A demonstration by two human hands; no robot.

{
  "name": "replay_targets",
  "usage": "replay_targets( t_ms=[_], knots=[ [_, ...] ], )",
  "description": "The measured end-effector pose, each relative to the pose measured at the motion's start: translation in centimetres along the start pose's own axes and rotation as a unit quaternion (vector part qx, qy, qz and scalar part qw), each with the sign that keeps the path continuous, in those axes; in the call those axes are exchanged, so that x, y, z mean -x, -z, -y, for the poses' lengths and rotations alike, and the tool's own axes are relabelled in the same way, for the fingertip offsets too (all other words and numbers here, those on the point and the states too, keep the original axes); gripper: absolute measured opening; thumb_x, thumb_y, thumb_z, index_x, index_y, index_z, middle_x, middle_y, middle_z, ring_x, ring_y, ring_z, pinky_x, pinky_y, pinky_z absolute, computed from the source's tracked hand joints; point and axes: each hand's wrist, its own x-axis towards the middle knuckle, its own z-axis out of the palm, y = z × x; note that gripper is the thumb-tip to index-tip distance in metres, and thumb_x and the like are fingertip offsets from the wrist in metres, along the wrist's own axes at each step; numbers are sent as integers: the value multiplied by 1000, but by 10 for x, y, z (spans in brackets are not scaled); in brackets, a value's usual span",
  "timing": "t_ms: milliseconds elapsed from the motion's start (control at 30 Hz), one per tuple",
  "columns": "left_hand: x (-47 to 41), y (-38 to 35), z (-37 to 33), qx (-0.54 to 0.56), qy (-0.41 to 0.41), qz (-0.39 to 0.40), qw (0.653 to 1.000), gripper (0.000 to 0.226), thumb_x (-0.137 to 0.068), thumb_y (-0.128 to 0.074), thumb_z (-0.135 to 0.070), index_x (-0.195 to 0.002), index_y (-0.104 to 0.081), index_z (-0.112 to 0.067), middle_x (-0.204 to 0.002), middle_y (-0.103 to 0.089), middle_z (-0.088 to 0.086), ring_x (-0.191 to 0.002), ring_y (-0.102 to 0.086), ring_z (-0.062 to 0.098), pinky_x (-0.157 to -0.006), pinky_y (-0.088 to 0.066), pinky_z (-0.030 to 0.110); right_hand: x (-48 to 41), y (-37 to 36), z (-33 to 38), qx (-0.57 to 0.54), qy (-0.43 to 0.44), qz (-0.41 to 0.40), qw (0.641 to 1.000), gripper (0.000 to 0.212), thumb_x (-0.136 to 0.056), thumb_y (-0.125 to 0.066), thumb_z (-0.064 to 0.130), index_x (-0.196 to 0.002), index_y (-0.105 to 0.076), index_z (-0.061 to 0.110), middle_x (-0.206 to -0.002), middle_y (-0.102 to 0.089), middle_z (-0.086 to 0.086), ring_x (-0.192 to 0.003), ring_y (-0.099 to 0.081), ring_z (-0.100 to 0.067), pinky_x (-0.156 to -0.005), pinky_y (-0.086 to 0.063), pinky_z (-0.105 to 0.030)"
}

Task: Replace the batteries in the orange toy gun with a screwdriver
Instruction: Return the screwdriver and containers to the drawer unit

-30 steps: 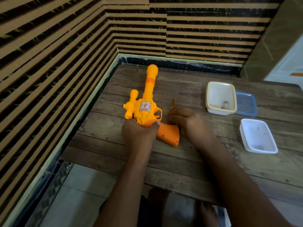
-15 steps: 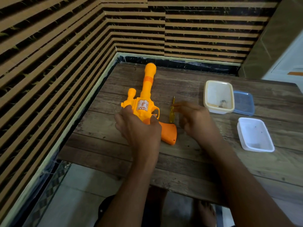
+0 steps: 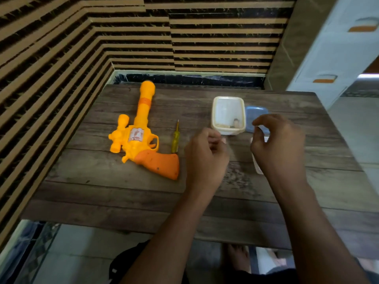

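On the wooden table (image 3: 102,191) the orange toy gun (image 3: 141,138) now lies alone on its side at the left, barrel pointing away from us, since our left hand (image 3: 205,160) has let go of it and swung right while our right hand (image 3: 279,148) has drifted over the blue lid (image 3: 256,111) and the white tub (image 3: 258,167) (mostly hidden beneath it). Both hands hover with fingers loosely curled, gripping nothing we can see. The yellow screwdriver (image 3: 175,140) lies just right of the gun, its handle end by the gun's butt.
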Motion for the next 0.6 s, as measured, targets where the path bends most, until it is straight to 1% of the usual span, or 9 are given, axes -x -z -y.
replay_targets(
  t_ms=[100,167,267,333,400,467,500,533,600],
  knots=[
    [6,-15,-5,-26,26,95,995,8,-93,-73,-25,-89,-67,-28,-79,-70,-13,-75,-67,-3,-62,-45,8,1,8,-12,50,-93,59,993,38,-90,-63,11,-127,-72,10,-129,-70,-15,-112,-68,-35,-95,-54,-40],
    [10,-21,-8,-47,43,136,989,11,-93,-74,-35,-95,-71,-24,-84,-72,-12,-77,-66,-1,-61,-42,9,1,10,-14,53,-132,88,986,39,-91,-63,10,-130,-70,8,-127,-70,-18,-113,-67,-35,-94,-53,-38],
    [15,-27,-10,-84,55,159,982,21,-89,-78,-39,-87,-72,-19,-80,-73,-7,-74,-67,4,-61,-47,19,-3,11,-11,50,-164,112,979,25,-91,-59,2,-112,-73,2,-106,-73,-21,-93,-67,-35,-77,-50,-34],
    [15,-27,-11,-98,70,161,979,15,-87,-80,-30,-83,-71,-19,-78,-72,-7,-72,-67,5,-58,-47,20,-5,9,-11,51,-174,130,975,24,-91,-54,-1,-105,-73,2,-97,-72,-21,-75,-57,-30,-67,-44,-31],
    [14,-23,-11,-101,90,156,978,10,-88,-79,-19,-83,-70,-17,-79,-71,-6,-72,-66,5,-56,-46,17,-7,8,-14,51,-178,140,973,27,-92,-50,-1,-102,-74,5,-94,-72,-20,-70,-50,-25,-63,-39,-29],
    [10,-16,-9,-104,103,138,980,8,-88,-77,-17,-87,-70,-21,-79,-69,-8,-71,-64,2,-54,-42,12,-11,5,-22,35,-169,141,975,32,-95,-50,1,-115,-74,9,-101,-72,-19,-81,-59,-31,-69,-43,-29],
    [8,-12,-8,-110,105,130,980,8,-88,-76,-18,-88,-70,-22,-78,-69,-9,-70,-64,1,-53,-40,11,-12,1,-26,30,-153,143,977,37,-96,-51,2,-127,-71,10,-113,-71,-21,-95,-64,-35,-78,-47,-31],
    [6,-8,-7,-115,106,123,980,7,-88,-76,-18,-89,-71,-22,-77,-69,-9,-70,-64,1,-53,-40,11,-12,-4,-29,35,-132,151,979,44,-96,-52,3,-138,-65,13,-128,-66,-22,-113,-62,-37,-91,-49,-36],
    [4,-3,-5,-113,108,111,981,6,-87,-76,-18,-90,-72,-22,-74,-68,-10,-69,-64,2,-55,-41,15,-13,-15,-37,69,-114,187,973,54,-98,-52,11,-151,-51,22,-154,-43,-23,-139,-42,-44,-113,-39,-48]
  ],
)
